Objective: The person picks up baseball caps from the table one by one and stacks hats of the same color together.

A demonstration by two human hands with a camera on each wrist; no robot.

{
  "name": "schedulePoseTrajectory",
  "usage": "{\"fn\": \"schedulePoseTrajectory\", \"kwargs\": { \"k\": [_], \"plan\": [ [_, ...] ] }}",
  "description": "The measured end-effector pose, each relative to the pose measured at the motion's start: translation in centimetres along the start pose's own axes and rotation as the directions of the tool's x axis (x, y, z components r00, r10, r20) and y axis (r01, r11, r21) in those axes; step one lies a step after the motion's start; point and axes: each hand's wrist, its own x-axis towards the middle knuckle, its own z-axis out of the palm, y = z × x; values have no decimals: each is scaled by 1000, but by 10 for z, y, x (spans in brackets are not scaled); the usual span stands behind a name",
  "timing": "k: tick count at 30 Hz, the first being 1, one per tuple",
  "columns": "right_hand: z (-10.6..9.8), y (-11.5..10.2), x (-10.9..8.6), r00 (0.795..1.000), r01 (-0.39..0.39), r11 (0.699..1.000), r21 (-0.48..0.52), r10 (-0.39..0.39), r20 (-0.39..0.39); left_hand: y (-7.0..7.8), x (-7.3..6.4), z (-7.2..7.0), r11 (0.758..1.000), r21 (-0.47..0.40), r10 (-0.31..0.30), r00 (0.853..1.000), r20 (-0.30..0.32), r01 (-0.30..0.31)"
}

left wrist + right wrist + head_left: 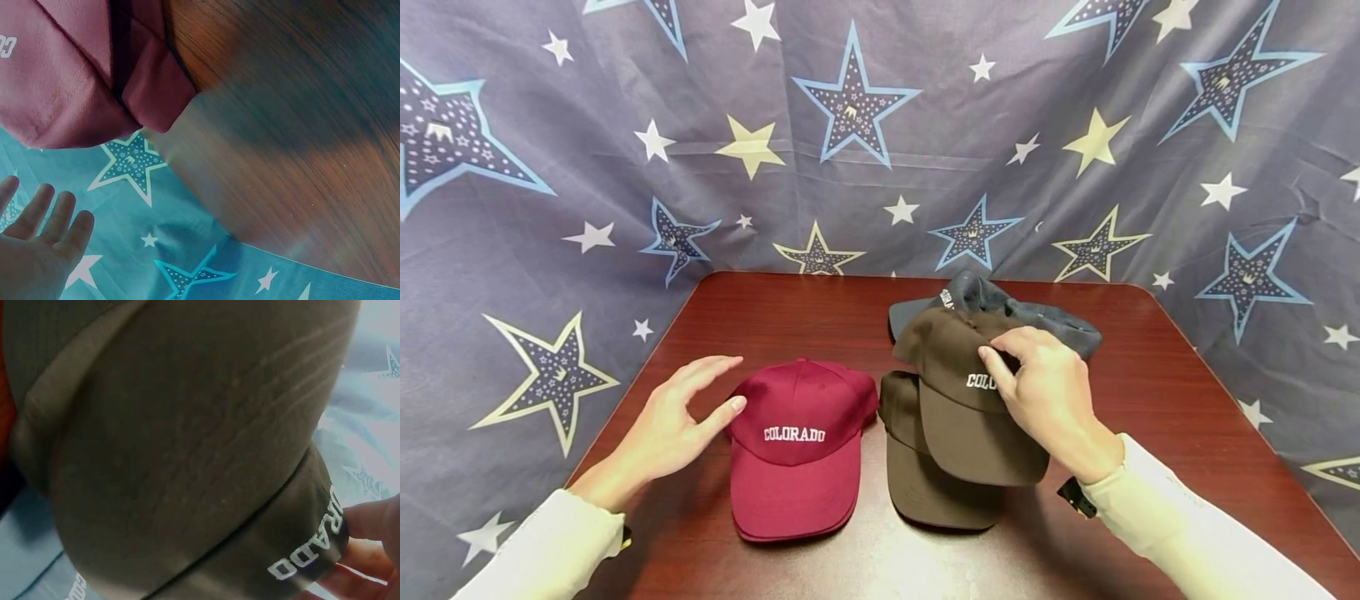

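Observation:
My right hand (1051, 398) pinches the crown of a brown baseball cap (973, 437) with white lettering, thumb on the front panel. That cap is raised over a second brown cap (934, 498) on the table, hiding much of it. In the right wrist view the held cap's brim (187, 444) fills the middle, with fingers (369, 519) at its lettered front. On the left, a maroon cap (796, 479) reading COLORADO lies brim toward me. Beside its crown is my left hand (658, 429), fingers spread and holding nothing.
Behind the brown caps lies a dark blue cap (973, 293), brim to the left, partly covered. All of them are on a reddish wood table (775, 317). A grey cloth with stars (865, 192) hangs behind and along the sides.

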Motion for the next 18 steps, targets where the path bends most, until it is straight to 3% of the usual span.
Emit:
{"fn": "schedulePoseTrajectory", "kwargs": {
  "k": [10,18],
  "plan": [
    [19,-7,-13,997,73,997,3,-73,4,0,0,1,1000,1,-5,1000,0,5],
    [35,-11,-31,995,71,997,-9,-70,73,-2,0,2,1000,-3,-5,1000,0,5]
  ]
}}
